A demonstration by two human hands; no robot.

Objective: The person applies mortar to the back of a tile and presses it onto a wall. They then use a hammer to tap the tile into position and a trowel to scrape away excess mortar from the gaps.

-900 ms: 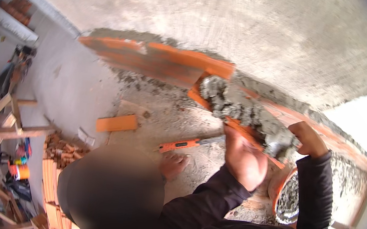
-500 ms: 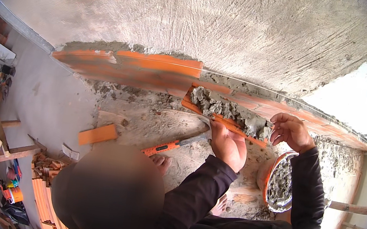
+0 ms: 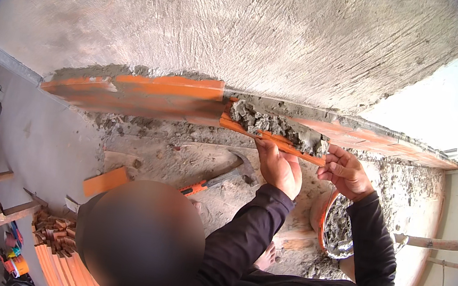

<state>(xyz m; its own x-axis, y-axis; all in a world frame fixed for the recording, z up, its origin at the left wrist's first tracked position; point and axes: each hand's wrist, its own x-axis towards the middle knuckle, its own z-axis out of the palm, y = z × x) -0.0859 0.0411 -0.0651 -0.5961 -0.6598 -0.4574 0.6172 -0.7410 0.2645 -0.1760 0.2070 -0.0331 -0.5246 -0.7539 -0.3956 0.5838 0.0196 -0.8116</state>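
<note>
An orange clay tile point(image 3: 276, 142) is held up close to the low row of tiles along the wall foot, its far side loaded with a thick heap of lumpy grey mortar point(image 3: 269, 124). My left hand point(image 3: 281, 169) supports it from below near the middle, fingers under and behind it. At its right end, my right hand point(image 3: 348, 172) pinches the edge between thumb and fingers. The tile's left end comes right up to the end of the upper set tiles point(image 3: 172, 88); I cannot tell whether they touch.
A claw hammer point(image 3: 218, 180) with an orange handle lies on the rough floor. To its left is a loose tile point(image 3: 106, 182). A mortar bucket point(image 3: 321, 217) stands below my right forearm. Stacked tiles point(image 3: 62, 266) are at lower left. A taut string point(image 3: 327, 111) follows the wall.
The tile with its mortar has moved slightly left and up toward the wall. My right hand has come from hanging beside the tile's right end to gripping it.
</note>
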